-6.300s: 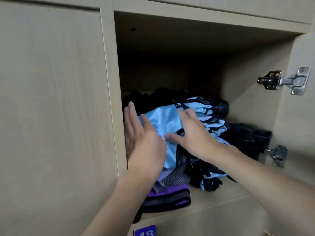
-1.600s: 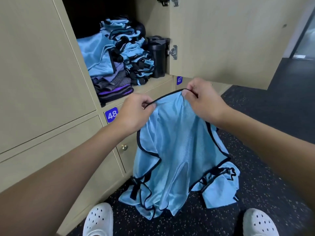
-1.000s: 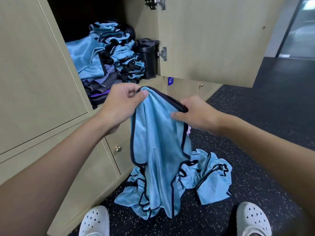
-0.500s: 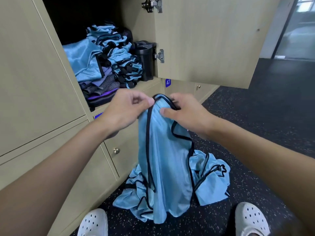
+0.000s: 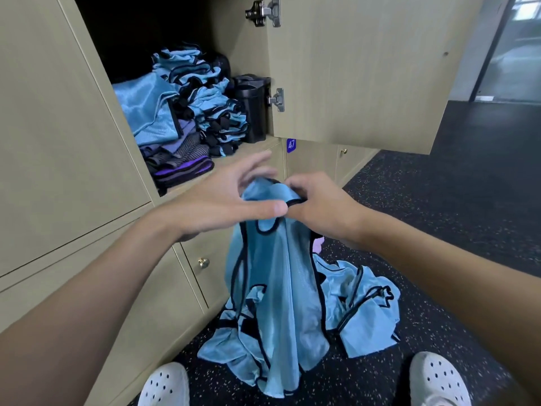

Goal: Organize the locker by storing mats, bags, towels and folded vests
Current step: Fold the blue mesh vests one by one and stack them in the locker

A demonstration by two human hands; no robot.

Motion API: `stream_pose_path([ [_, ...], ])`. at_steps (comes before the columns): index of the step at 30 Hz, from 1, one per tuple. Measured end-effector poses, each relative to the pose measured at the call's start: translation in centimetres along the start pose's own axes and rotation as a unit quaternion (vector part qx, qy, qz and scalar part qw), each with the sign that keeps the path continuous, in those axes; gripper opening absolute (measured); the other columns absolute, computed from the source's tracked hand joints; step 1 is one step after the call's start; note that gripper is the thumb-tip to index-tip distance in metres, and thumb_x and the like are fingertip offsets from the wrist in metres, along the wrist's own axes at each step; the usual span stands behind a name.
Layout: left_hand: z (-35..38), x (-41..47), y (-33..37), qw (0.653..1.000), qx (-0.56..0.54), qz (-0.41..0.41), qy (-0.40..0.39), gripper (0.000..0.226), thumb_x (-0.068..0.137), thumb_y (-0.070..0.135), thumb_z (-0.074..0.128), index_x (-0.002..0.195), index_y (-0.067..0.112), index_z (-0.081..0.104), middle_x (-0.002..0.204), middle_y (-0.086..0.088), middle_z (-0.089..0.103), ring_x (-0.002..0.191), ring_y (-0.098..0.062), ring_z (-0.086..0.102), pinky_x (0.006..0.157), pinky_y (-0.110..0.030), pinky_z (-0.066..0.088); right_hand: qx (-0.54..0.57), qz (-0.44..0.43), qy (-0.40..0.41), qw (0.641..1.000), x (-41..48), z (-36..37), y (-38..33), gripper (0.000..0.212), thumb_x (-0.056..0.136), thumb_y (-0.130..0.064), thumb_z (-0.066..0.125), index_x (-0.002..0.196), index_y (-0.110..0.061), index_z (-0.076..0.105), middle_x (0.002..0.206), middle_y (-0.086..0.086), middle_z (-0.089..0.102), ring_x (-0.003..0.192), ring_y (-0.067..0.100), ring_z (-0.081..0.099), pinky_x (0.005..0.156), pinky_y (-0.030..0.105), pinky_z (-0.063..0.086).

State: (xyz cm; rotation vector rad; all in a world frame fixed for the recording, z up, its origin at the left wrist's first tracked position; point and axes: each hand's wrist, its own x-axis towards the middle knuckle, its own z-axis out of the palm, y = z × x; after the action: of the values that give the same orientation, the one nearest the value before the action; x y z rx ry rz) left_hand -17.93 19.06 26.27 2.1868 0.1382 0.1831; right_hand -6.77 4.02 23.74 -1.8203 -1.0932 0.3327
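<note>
Step in hand, by my read: folding a blue vest [image 5: 275,276] before it goes into the locker [image 5: 234,33]; fold not done yet. Right hand [image 5: 319,206] carries it; its fingers are curled over the black-trimmed top edge, pinching it, w/ the rest hanging straight down, hem low btw. the two white shoes; can't tell if the hem touches the floor [image 5: 439,218]. Left hand [image 5: 216,200] grips nothing; fingers straight, spread and blurred, thumb tip right at the vest's top edge next to the right hand; contact or not, can't tell. Locker stands open, door [image 5: 366,68] swung to the right; inside, folded vests [image 5: 205,92] are piled mid-shelf, w/ a flatter blue piece to their left atop a purple/grey stack [image 5: 181,162] and a black bin [image 5: 253,106] at the right by the hinge. Loose vests [image 5: 366,312] lie crumpled on the floor behind the hanging one, so plenty left to do. Next move prob. needs the left hand to take hold lower down or at the side, bring the halves together and flatten; fabric looks thin and slippery, so it'll likely slump unless both hands pin it; then onto the pile, where headroom looks ok.
</note>
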Motion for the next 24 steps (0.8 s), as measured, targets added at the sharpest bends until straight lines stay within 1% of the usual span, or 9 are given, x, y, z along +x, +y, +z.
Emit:
stream_pose_path([
  [2,0.3,0.2,-0.2,1.000,0.024,-0.008,-0.004,0.074,0.075,0.034,0.082,0.141,0.022,0.050,0.115,0.009,0.072,0.105,0.001,0.065,0.101,-0.022,0.048,0.007,0.000,-0.012,1.000,-0.1,0.1,-0.2,0.005,0.086,0.004,0.061,0.086,0.000,0.064,0.073,0.008,0.060,0.057,0.006,0.045,0.051,0.016,0.037],
  [4,0.2,0.2,-0.3,0.998,0.056,-0.001,0.001,0.032,0.085,0.021,0.078,0.115,0.015,0.070,0.095,-0.004,0.076,0.082,-0.005,0.066,0.083,-0.025,0.054,0.016,0.002,-0.024,1.000,-0.2,0.1,-0.2,0.015,0.087,0.004,0.061,0.085,-0.010,0.066,0.080,0.015,0.069,0.061,0.008,0.051,0.056,0.019,0.041],
  [6,0.2,0.1,-0.3,0.998,0.068,0.005,0.009,0.009,0.091,0.013,0.070,0.096,0.009,0.075,0.075,-0.003,0.070,0.064,-0.003,0.056,0.062,-0.018,0.046,0.023,0.008,-0.034,0.999,-0.3,0.0,-0.1,0.015,0.087,0.002,0.062,0.083,-0.012,0.066,0.087,0.021,0.072,0.066,0.013,0.053,0.062,0.026,0.042],
  [9,0.2,0.1,-0.2,0.996,0.068,0.004,0.055,0.011,0.095,0.014,0.065,0.089,0.009,0.072,0.069,0.008,0.065,0.058,0.001,0.053,0.056,-0.013,0.042,0.011,0.010,-0.036,0.999,-0.3,-0.3,0.0,0.008,0.089,-0.007,0.065,0.082,-0.003,0.065,0.076,0.017,0.066,0.065,0.012,0.049,0.059,0.025,0.038],
  [15,-0.2,0.3,-0.4,0.990,0.059,0.005,0.128,0.017,0.102,0.015,0.054,0.095,0.010,0.069,0.095,-0.013,0.073,0.079,-0.015,0.065,0.074,-0.036,0.054,0.041,0.003,-0.039,0.998,-0.2,-0.8,-0.4,0.020,0.086,-0.012,0.074,0.093,0.005,0.066,0.078,0.010,0.066,0.064,0.009,0.054,0.060,0.020,0.045],
  [17,-0.7,0.5,-0.3,0.981,0.001,0.014,0.192,0.016,0.102,0.012,0.053,0.096,0.009,0.067,0.096,-0.015,0.073,0.080,-0.019,0.066,0.071,-0.033,0.056,0.055,0.020,-0.046,0.997,-0.2,-0.8,-0.1,0.024,0.083,-0.010,0.076,0.093,0.009,0.064,0.074,0.008,0.061,0.062,0.009,0.052,0.059,0.019,0.045],
  [19,-1.5,0.6,-0.1,0.968,-0.080,0.009,0.238,0.014,0.102,0.011,0.053,0.099,0.005,0.066,0.097,-0.016,0.073,0.083,-0.022,0.069,0.072,-0.030,0.058,0.069,0.034,-0.043,0.996,-0.2,-0.4,0.1,0.029,0.080,-0.011,0.077,0.093,0.010,0.061,0.075,0.007,0.056,0.066,0.012,0.050,0.063,0.024,0.043],
  [21,-2.2,0.5,0.1,0.959,-0.116,0.003,0.257,0.012,0.100,0.011,0.056,0.099,0.003,0.066,0.099,-0.017,0.073,0.086,-0.024,0.070,0.078,-0.033,0.059,0.081,0.032,-0.021,0.996,-0.2,-0.1,0.1,0.021,0.080,-0.012,0.075,0.084,0.001,0.058,0.076,0.009,0.051,0.070,0.017,0.044,0.066,0.030,0.037],
  [24,-2.4,0.5,0.0,0.956,-0.102,-0.018,0.274,0.014,0.098,0.008,0.059,0.090,0.012,0.068,0.089,-0.009,0.073,0.080,-0.018,0.069,0.072,-0.027,0.058,0.090,0.031,0.030,0.995,0.0,-0.3,-0.1,0.020,0.084,-0.003,0.068,0.074,-0.014,0.055,0.069,0.004,0.048,0.062,0.014,0.040,0.057,0.027,0.034],
])
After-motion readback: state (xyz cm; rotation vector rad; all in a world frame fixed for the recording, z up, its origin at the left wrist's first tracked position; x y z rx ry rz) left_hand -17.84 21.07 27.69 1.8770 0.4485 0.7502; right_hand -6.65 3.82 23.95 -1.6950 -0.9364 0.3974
